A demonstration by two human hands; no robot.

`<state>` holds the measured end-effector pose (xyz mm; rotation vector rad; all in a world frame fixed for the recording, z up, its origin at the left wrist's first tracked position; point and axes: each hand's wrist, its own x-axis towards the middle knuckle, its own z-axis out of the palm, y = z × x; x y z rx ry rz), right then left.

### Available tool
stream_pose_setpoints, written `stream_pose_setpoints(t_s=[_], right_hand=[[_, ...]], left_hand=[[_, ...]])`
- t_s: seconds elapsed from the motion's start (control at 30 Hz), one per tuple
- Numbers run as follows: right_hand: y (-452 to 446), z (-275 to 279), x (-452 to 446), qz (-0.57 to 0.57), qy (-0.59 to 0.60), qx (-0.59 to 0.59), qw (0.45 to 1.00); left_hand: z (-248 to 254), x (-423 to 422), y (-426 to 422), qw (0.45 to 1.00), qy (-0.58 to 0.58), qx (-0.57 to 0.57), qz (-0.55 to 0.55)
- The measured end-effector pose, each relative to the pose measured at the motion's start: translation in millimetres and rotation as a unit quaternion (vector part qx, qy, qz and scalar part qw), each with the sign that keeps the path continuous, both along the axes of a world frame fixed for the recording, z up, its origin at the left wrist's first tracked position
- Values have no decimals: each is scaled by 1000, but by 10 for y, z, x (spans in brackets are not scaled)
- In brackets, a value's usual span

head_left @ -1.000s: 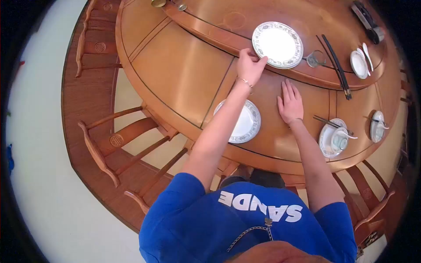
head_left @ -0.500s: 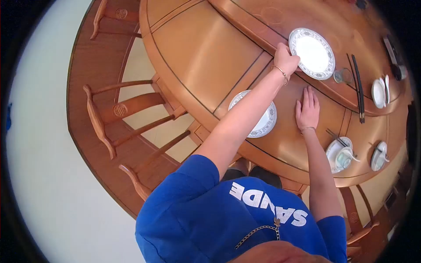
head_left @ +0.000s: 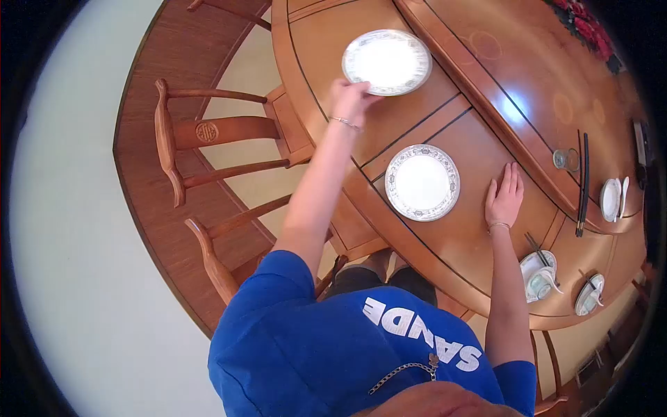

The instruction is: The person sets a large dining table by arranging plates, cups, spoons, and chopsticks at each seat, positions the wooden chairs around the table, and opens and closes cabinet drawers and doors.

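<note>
My left hand (head_left: 351, 102) is closed on the near rim of a white plate (head_left: 387, 61) with a patterned border. It reaches out to the far left, and the plate is slightly blurred over the wooden tabletop; whether it touches the wood I cannot tell. A second white plate (head_left: 422, 182) with the same grey border lies flat on the table in front of me. To the right of that plate, my right hand (head_left: 505, 197) rests palm down on the wood, fingers stretched out, holding nothing.
The round wooden table (head_left: 479, 264) carries a raised turntable (head_left: 535, 76) with a small glass (head_left: 560, 160), black chopsticks (head_left: 583, 184) and a white dish (head_left: 611, 199). Two place settings with a plate (head_left: 529, 267) and a smaller dish (head_left: 589, 295) stand right. Wooden chairs (head_left: 226, 132) line the left.
My left hand has carried the plate leftward, from beside the turntable to above the tabletop on the left. The second plate is now uncovered by my arm. My right hand still lies flat.
</note>
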<state>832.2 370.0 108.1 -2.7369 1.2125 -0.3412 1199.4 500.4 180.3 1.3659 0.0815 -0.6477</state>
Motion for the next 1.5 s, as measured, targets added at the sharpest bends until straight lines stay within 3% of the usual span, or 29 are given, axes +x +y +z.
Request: stream_pose_setpoints(t_s=[0.2, 0.57, 0.67, 0.77, 0.83, 0.87, 0.9, 0.93, 1.0, 1.03, 1.1, 1.13, 1.2, 1.23, 1.27, 1.3, 1.37, 1.43, 1.5], right_hand=[[1, -10, -2, -10, -2, 10, 1000], [-23, 40, 16, -12, 10, 9, 1000], [-43, 61, 18, -15, 9, 15, 1000], [-73, 64, 3, -16, 5, 35, 999], [-90, 88, 11, -19, 10, 34, 999], [-94, 104, 18, -22, 14, 44, 999], [-98, 108, 17, -24, 17, 55, 998], [-115, 99, 8, -15, 14, 36, 999], [-137, 91, -3, -20, 18, 38, 999], [-134, 89, 2, -18, 20, 40, 999], [-145, 101, 16, -19, 19, 41, 999], [-153, 110, 14, -19, 20, 40, 999], [-160, 126, 12, -22, 21, 47, 998], [-172, 128, 14, -19, 20, 54, 998], [-174, 111, 13, -22, 18, 57, 998], [-174, 117, 10, -27, 24, 58, 998], [-184, 131, 13, -24, 20, 67, 997], [-197, 119, -3, -26, 28, 72, 997], [-192, 110, 8, -21, 25, 62, 998]], left_hand=[[-579, 987, 562, 995, -37, 29, 91], [-793, 1440, 485, 996, -9, 17, 82], [-846, 1460, 388, 988, -25, 115, 100], [-738, 1410, 313, 987, -1, 135, 83], [-640, 1411, 309, 956, -48, 287, 38], [-630, 1527, 293, 861, -161, 483, 4], [-653, 1625, 259, 712, -266, 649, -29], [-358, 1403, 9, 709, -316, 621, 110], [-321, 1559, -308, 680, -515, 518, 71], [-318, 1596, -618, 681, -608, 398, 83], [-43, 1490, -1347, 656, -684, 319, 7], [-9, 1458, -1696, 682, -684, 259, -28], [-11, 1477, -2366, 628, -733, 258, -40], [-25, 1471, -2638, 623, -727, 287, -28], [464, 1165, -2714, 720, -586, 334, -164], [480, 1207, -2897, 725, -537, 388, -186], [92, 1570, -3204, 677, -577, 418, -183], [21, 1740, -3327, 693, -530, 425, -241], [45, 1623, -3256, 709, -515, 429, -220]])
